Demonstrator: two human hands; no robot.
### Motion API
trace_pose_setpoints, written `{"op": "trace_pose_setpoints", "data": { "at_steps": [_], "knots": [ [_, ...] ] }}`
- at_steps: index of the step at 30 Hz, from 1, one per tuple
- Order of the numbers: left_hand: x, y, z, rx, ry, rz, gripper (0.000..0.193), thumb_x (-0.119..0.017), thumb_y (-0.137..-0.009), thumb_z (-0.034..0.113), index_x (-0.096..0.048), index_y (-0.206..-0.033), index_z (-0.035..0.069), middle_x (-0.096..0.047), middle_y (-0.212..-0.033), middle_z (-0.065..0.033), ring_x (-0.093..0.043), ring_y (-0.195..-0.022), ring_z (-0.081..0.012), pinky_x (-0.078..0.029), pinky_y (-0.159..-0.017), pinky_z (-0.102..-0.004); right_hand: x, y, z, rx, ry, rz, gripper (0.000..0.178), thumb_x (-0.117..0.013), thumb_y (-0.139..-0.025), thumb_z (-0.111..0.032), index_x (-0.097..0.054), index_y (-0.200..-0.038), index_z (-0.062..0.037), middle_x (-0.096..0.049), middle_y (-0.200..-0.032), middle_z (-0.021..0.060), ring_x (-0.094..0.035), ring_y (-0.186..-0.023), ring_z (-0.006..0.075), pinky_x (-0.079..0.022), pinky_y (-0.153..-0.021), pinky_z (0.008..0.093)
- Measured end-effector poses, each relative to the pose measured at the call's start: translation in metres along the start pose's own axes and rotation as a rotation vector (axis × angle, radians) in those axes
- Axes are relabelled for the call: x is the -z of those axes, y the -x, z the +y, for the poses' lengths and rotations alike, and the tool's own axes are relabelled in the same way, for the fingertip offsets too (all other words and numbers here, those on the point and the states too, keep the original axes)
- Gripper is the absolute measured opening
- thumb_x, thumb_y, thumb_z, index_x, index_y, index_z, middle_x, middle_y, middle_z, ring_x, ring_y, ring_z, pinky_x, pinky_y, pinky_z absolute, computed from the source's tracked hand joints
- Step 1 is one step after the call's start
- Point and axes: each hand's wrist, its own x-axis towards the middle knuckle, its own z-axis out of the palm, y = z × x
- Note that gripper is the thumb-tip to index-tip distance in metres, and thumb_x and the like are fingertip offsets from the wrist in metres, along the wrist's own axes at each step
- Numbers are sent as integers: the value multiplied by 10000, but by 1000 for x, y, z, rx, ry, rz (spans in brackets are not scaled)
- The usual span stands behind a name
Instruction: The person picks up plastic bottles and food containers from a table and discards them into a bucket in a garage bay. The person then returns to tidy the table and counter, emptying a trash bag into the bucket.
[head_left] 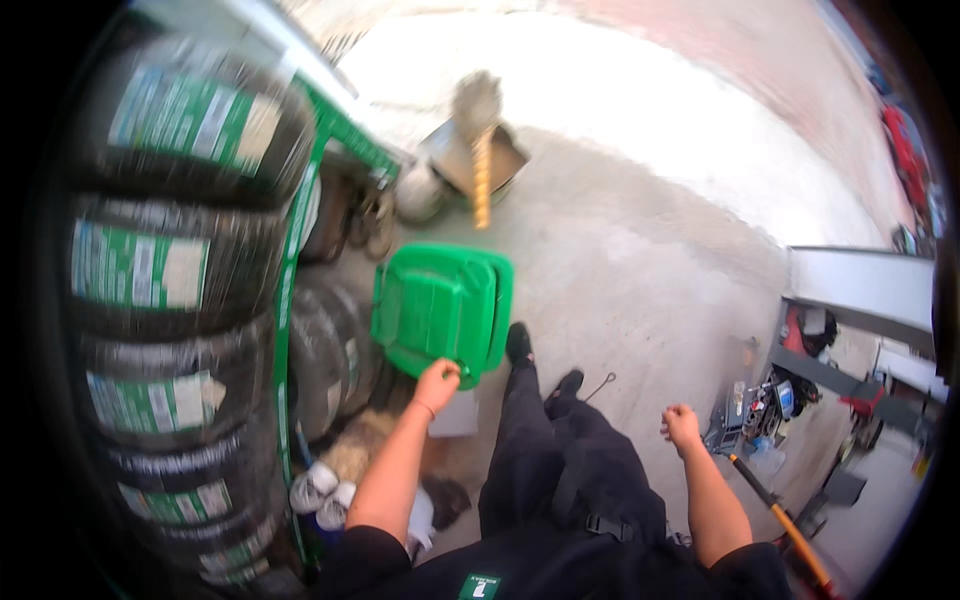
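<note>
Open concrete floor (640,270) flanks the green bin (430,305), left fingers (452,368) gripping its edge, right fingers (677,411) loosely curled.

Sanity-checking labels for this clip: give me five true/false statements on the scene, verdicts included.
1. The left hand is at the near edge of the green bin. True.
2. The right hand is on the bin too. False: the right hand is out to the right, apart from the bin.
3. Tires are stacked on the left. True.
4. The yellow handle lies across the bin. False: the yellow handle is beyond the bin.
5. The person's trousers are white. False: the trousers are dark.
</note>
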Motion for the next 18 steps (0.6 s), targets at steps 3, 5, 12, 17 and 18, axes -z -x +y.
{"op": "trace_pose_setpoints", "data": {
  "at_steps": [3,5,12,17,18],
  "knots": [
    [-54,-6,-5,36,-244,-144,290,-630,-836,211,-657,-1070,42,-667,-1074,-203,-637,-1035,-351,-500,-905,-407,24,22,63,-13,-222,63,236,-598,-902,-174,-595,-1098,-43,-645,-825,68,-627,-634,165,-504,-527,316],
    [-81,0,1,104,-240,-231,303,-586,-892,258,-657,-1054,12,-685,-1041,-224,-656,-997,-368,-513,-849,-437,26,36,101,16,-266,89,237,-602,-905,-170,-594,-1099,-34,-648,-819,66,-626,-636,161,-506,-530,312],
    [-158,8,66,215,-506,-631,254,-575,-888,296,-717,-964,99,-678,-771,-83,-637,-546,-207,-510,-475,-371,-26,127,235,109,-518,76,334,-686,-902,-239,-635,-1145,-16,-692,-897,74,-668,-713,152,-538,-610,305],
    [-154,-22,26,-308,-1206,-863,322,-647,-840,325,-721,-1079,122,-707,-822,-118,-683,-652,-217,-579,-638,-367,-58,145,340,143,-721,181,349,-686,-904,-263,-643,-1153,-22,-709,-961,80,-685,-750,145,-546,-642,300],
    [-174,-15,28,-286,-1288,-921,326,-650,-839,325,-718,-1088,125,-707,-827,-117,-682,-652,-217,-576,-628,-368,-71,158,382,113,-778,248,346,-682,-906,-267,-645,-1149,-24,-709,-960,79,-685,-749,143,-546,-643,298]
  ]
}}
